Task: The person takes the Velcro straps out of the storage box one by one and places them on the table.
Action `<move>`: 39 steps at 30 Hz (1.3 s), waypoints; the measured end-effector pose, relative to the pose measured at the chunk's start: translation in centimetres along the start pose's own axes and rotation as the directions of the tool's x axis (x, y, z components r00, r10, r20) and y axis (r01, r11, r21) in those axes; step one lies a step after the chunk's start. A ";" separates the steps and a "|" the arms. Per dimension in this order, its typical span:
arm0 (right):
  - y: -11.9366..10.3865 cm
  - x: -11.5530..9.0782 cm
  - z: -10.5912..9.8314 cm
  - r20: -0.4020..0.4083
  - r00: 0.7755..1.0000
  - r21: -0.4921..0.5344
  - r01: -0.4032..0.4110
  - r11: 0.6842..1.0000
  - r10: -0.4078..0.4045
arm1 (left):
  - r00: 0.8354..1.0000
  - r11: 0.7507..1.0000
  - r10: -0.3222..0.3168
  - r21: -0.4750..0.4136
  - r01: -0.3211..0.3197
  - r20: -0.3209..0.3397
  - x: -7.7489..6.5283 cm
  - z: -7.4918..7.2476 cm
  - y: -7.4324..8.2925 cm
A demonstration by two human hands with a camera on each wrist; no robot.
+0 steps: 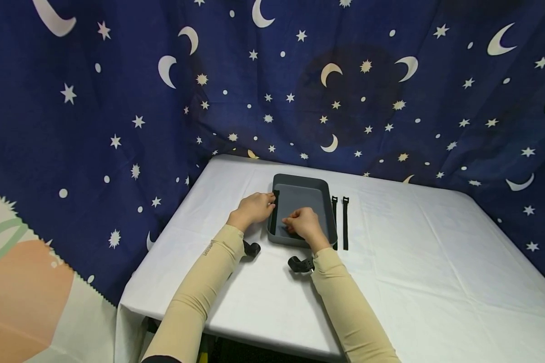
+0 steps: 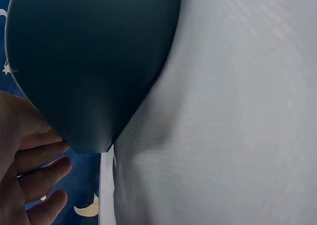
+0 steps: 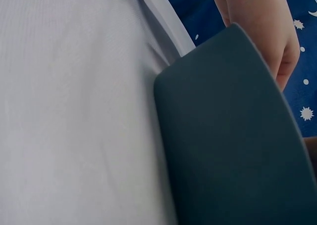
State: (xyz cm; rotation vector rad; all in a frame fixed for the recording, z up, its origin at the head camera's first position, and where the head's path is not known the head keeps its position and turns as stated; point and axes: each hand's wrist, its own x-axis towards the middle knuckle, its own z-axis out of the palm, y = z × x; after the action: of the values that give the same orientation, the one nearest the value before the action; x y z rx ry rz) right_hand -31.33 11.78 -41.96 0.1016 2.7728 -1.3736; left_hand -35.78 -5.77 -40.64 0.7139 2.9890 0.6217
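In the head view a grey rectangular tray (image 1: 300,241) with raised walls sits on the white-covered table. A black cable-tie strap (image 1: 274,217) lies lengthwise inside it, along the left wall. My left hand (image 1: 254,206) is at the left rim, its fingertips right at the strap's upper end. Its other fingers look spread and loosely bent in the left wrist view, beside the tray's outer wall (image 2: 99,61). Over the tray floor is my right hand (image 1: 305,223), fingers bent downward; I cannot tell whether they pinch something. The tray wall (image 3: 228,136) hides those fingertips in the right wrist view.
Right of the tray lie two more black straps: one strap (image 1: 334,201) close against the wall, partly hidden, and another strap (image 1: 345,224) a little farther out. The white tablecloth (image 1: 418,262) reaches a blue curtain (image 1: 300,75) with moons and stars behind.
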 end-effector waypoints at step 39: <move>-2.0 0.0 2.4 -0.005 0.999 -0.129 0.044 0.991 -0.045 | 1.000 1.000 -0.012 0.014 0.011 0.021 -0.1 -0.2 0.3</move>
State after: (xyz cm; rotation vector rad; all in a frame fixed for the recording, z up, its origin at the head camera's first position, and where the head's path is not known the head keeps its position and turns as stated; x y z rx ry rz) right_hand -31.49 8.70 -41.85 0.0403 2.8776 -1.2012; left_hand -35.58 -5.65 -40.31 0.6988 2.9790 0.5891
